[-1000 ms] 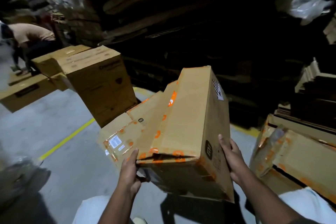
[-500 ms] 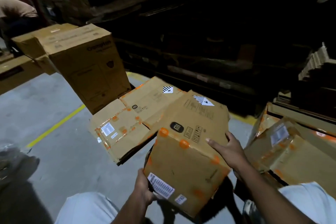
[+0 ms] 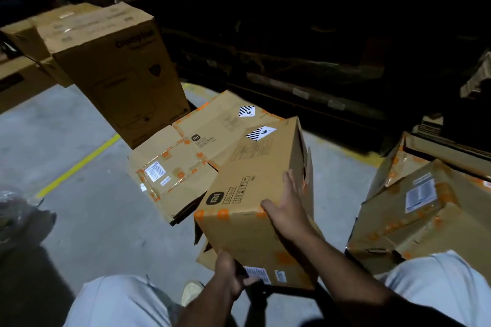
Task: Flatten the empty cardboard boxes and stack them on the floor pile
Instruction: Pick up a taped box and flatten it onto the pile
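Compared with half a second back, the cardboard box (image 3: 249,194) has tipped a bit further over and sits closer to the knees, with the printed logo face up and the striped hazard label toward the far end. It's off the floor, held between both hands just in front of the flattened boxes (image 3: 191,156) lying on the concrete floor (image 3: 87,210).

The right hand (image 3: 288,206) has slid from the box's far right edge onto the top face, near the right corner; its fingers (image 3: 291,180) are straight and spread, pressing flat, not curled round anything. The left hand (image 3: 229,275) is at the near bottom edge by the barcode label, fingers curled under and gripping that edge, same as before.

The tall brown carton (image 3: 117,69) behind the flat ones looks bigger and nearer now, so the head has leaned in. More taped boxes (image 3: 414,210) sit to the right, apart from the held one.
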A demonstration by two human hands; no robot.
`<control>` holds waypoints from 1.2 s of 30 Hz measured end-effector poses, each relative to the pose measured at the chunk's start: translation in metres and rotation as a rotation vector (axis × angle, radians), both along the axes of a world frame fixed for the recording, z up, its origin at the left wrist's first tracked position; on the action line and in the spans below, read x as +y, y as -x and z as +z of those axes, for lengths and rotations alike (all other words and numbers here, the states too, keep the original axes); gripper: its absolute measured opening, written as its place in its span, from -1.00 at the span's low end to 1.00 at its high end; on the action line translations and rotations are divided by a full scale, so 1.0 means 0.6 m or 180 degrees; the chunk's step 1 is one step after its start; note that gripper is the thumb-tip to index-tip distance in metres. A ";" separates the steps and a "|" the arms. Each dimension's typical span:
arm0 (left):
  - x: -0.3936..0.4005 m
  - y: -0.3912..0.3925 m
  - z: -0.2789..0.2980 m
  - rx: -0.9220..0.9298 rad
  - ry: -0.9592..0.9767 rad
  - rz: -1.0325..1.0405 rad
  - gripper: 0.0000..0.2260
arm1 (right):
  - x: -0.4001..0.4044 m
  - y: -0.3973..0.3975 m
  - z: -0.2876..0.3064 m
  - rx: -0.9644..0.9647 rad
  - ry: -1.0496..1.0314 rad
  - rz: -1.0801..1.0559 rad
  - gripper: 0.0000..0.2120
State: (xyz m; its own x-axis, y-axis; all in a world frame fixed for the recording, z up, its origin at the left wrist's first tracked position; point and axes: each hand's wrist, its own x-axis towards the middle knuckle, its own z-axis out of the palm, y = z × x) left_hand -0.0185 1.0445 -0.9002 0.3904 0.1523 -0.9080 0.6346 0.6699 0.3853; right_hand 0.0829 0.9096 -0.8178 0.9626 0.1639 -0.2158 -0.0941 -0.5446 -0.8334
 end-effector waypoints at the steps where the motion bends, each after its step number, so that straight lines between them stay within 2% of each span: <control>1: -0.002 -0.002 -0.001 -0.0088 0.0097 0.0095 -0.41 | 0.010 0.007 -0.008 -0.0008 0.0058 0.0103 -0.09; 6: -0.025 -0.008 0.029 -0.0385 0.0034 0.0252 -0.50 | 0.024 0.054 -0.079 0.0243 0.0393 0.0738 -0.07; 8: -0.035 -0.012 0.029 -0.0537 -0.0387 -0.0008 -0.50 | 0.020 0.061 -0.099 0.0208 0.0519 0.0912 -0.10; 10: -0.039 -0.010 0.020 -0.0420 -0.1422 -0.0301 -0.34 | 0.021 0.058 -0.102 0.0222 0.0421 0.0908 -0.14; 12: -0.034 -0.012 0.023 -0.0392 -0.2980 -0.0966 -0.17 | 0.027 0.047 -0.099 0.0402 0.0096 0.0659 -0.21; 13: -0.033 -0.016 0.021 -0.0556 -0.3565 -0.1405 -0.17 | 0.032 0.040 -0.096 0.0520 -0.0111 0.0502 -0.26; 14: -0.033 -0.020 0.017 -0.0752 -0.3897 -0.1881 -0.20 | 0.036 0.032 -0.095 0.0633 -0.0315 0.0390 -0.31; 16: -0.036 -0.026 0.010 -0.0901 -0.3834 -0.2528 -0.20 | 0.044 0.020 -0.100 0.0836 -0.0537 0.0413 -0.35; 17: -0.037 -0.028 0.008 -0.0901 -0.3755 -0.2588 -0.21 | 0.046 0.018 -0.101 0.0886 -0.0559 0.0506 -0.36; 21: -0.024 -0.035 0.002 -0.0739 -0.3803 -0.2070 -0.33 | 0.041 0.006 -0.119 0.1001 -0.0731 0.0399 -0.36; 24: -0.009 -0.045 -0.005 -0.0472 -0.3581 -0.2000 -0.31 | 0.020 -0.014 -0.145 0.1054 -0.0591 0.0065 -0.38; 29: 0.016 -0.051 -0.011 -0.0547 -0.3505 -0.1764 -0.33 | -0.009 -0.049 -0.207 0.1264 -0.0470 -0.0328 -0.42; 32: 0.050 -0.051 -0.022 -0.0608 -0.3381 -0.1706 -0.29 | -0.005 -0.056 -0.235 0.1477 -0.0090 -0.0117 -0.24; 34: 0.073 -0.050 -0.031 -0.0651 -0.3385 -0.1529 -0.20 | 0.004 -0.057 -0.240 0.1354 0.0329 0.0153 -0.27; 36: 0.096 -0.050 -0.036 -0.0692 -0.3370 -0.1355 -0.24 | 0.010 -0.063 -0.241 0.1092 0.0665 0.0432 -0.28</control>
